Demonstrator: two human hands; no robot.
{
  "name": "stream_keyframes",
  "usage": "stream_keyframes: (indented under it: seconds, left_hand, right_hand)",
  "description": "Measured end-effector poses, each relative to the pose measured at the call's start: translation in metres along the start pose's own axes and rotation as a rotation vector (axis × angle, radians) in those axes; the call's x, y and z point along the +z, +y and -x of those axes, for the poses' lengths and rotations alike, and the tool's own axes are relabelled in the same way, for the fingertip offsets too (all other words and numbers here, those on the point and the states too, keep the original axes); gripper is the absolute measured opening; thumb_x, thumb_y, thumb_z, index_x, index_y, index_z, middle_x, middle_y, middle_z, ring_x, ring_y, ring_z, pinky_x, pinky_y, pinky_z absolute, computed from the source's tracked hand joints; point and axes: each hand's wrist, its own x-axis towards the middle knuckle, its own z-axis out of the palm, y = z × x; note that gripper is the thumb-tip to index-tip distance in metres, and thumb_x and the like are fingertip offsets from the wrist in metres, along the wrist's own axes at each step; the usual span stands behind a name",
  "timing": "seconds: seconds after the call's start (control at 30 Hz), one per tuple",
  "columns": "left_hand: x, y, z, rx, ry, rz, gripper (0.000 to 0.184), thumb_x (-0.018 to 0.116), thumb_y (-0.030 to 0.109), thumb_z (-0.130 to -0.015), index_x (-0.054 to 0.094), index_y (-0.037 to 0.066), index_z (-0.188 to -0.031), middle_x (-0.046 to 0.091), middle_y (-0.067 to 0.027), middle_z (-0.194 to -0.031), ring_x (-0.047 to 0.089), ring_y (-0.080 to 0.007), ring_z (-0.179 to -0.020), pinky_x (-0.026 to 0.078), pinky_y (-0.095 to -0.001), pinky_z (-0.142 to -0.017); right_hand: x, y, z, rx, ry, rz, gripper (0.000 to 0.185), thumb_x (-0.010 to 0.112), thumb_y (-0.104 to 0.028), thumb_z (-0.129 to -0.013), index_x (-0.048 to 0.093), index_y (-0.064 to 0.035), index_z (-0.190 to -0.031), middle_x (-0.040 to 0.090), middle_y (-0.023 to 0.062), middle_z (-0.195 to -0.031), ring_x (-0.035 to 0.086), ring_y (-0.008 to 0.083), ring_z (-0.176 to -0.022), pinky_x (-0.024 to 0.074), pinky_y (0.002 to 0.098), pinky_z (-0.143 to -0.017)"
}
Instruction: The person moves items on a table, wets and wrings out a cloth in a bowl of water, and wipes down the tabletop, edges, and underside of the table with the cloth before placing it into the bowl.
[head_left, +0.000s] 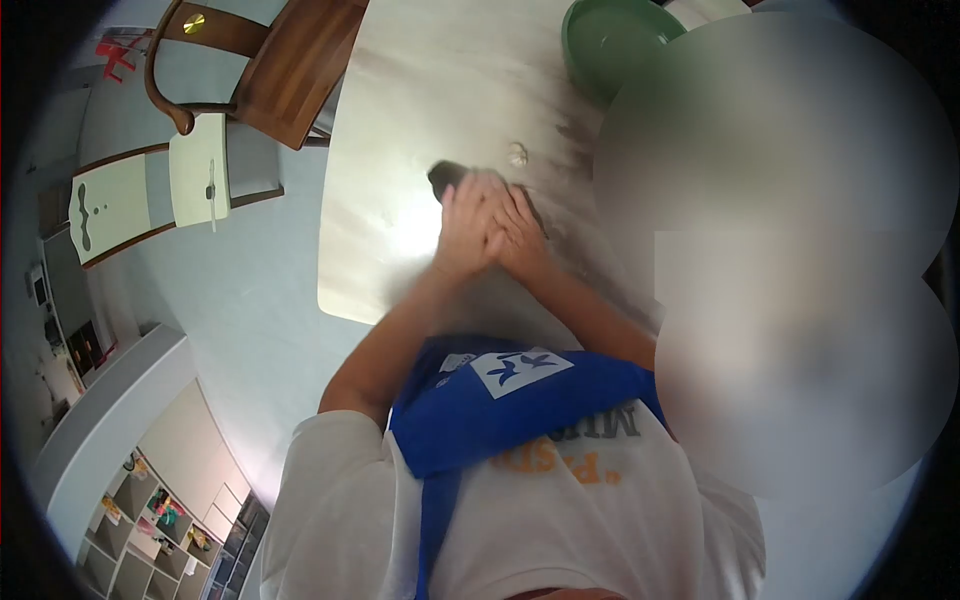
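Note:
My left hand (pixel 467 230) and my right hand (pixel 518 235) are pressed close together over the near part of the pale table (pixel 420 90). Beneath their fingers lies a dark, flat, knife-like object (pixel 447 177). Its rounded end sticks out at the upper left, and a thin dark edge shows beside my right hand; the hands hide its middle. Both hands are closed against it, their fingers blurred and partly overlapping. Just beyond my right fingers lies a small whitish piece that looks like garlic (pixel 517 154). Whatever is under the dark object is hidden.
A green bowl (pixel 610 45) stands at the table's far right. Beyond the left table edge are a brown wooden chair (pixel 290 75) and a white chair (pixel 125 208). Low shelves (pixel 135 500) are at lower left. A large area on the right is blurred out.

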Motion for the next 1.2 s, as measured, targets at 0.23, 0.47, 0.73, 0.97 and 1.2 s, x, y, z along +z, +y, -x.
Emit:
stream_keyframes:
  seconds: [0.23,0.47,0.73,0.97,1.2]
  left_hand:
    - [-0.033,-0.079,-0.124,-0.007,0.072,-0.052,0.054,0.036,0.034,-0.094,0.038,0.005,-0.139,0.033,-0.0198,-0.145,0.029,-0.0375,-0.136,0.02,-0.0531,-0.11]
    - [-0.032,-0.105,-0.24,0.114,0.012,-0.054,0.05,0.037,0.033,-0.094,0.041,0.008,-0.138,0.036,-0.0197,-0.141,0.031,-0.0368,-0.134,0.02,-0.0516,-0.11]
    - [0.012,-0.065,-0.244,0.195,-0.034,-0.003,0.049,0.048,0.032,-0.09,0.046,0.01,-0.134,0.038,-0.0166,-0.142,0.027,-0.0366,-0.136,0.018,-0.0558,-0.11]
    - [0.044,-0.001,-0.193,0.237,-0.172,0.036,0.052,0.054,0.032,-0.086,0.047,0.007,-0.132,0.035,-0.0194,-0.144,0.026,-0.0389,-0.137,0.015,-0.0568,-0.111]
    - [0.063,0.053,-0.145,0.261,-0.334,0.0,0.056,0.049,0.036,-0.09,0.041,0.012,-0.139,0.029,-0.0189,-0.147,0.021,-0.0394,-0.139,0.011,-0.0561,-0.112]
  right_hand:
    - [0.004,0.052,-0.155,0.015,0.03,0.296,0.037,0.054,-0.02,-0.08,0.059,-0.0032,-0.113,0.057,0.0095,-0.12,0.045,0.0253,-0.12,0.0358,0.0335,-0.087]
    - [0.011,0.131,-0.217,0.122,0.023,0.324,0.046,0.045,-0.026,-0.089,0.05,-0.0029,-0.129,0.05,0.012,-0.131,0.037,0.0282,-0.129,0.0312,0.0409,-0.099]
    - [-0.011,0.151,-0.162,0.258,0.249,0.132,0.045,0.052,-0.019,-0.087,0.049,-0.0019,-0.129,0.05,0.0156,-0.129,0.045,0.0313,-0.121,0.0399,0.0431,-0.094]
    - [-0.024,0.135,-0.067,0.451,0.13,-0.047,0.054,0.049,-0.025,-0.089,0.039,-0.0016,-0.137,0.042,0.0177,-0.137,0.037,0.0332,-0.13,0.0295,0.046,-0.109]
    - [-0.044,0.105,0.01,0.485,0.308,0.004,0.053,0.056,-0.02,-0.083,0.045,-0.0018,-0.132,0.046,0.016,-0.136,0.04,0.0324,-0.128,0.0334,0.0449,-0.102]
